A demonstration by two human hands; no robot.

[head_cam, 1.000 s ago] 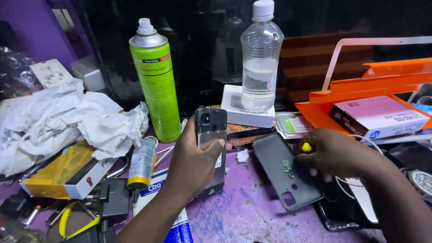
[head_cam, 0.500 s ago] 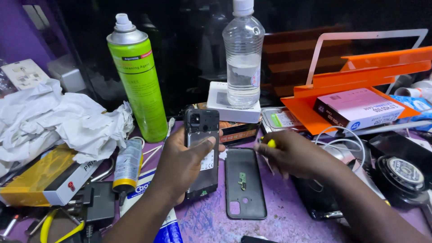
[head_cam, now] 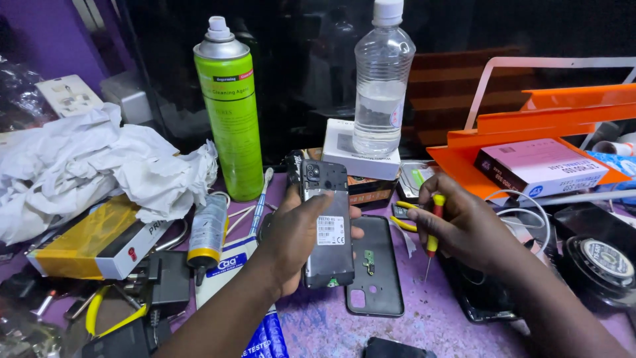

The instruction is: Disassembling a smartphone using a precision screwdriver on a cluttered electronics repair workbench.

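My left hand (head_cam: 291,242) grips an opened phone (head_cam: 326,222) with its back cover off, camera end up and battery showing, above the purple desk (head_cam: 430,325). The phone's dark back cover (head_cam: 375,265) lies flat on the desk just right of it, inner side up. My right hand (head_cam: 464,225) holds a small red and yellow screwdriver (head_cam: 433,229), tip pointing down near the cover's right edge, along with yellow tweezers (head_cam: 405,215).
A green spray can (head_cam: 230,109) and a clear water bottle (head_cam: 382,79) on a white box (head_cam: 358,154) stand behind. Crumpled white cloth (head_cam: 86,166) and a yellow box (head_cam: 93,238) lie left. An orange tray (head_cam: 530,142) holds a pink box (head_cam: 540,166) at right.
The view has shifted. My left hand has lifted and tilted the phone more upright. The back cover now lies flat on the desk, and my right hand holds the screwdriver upright beside it.
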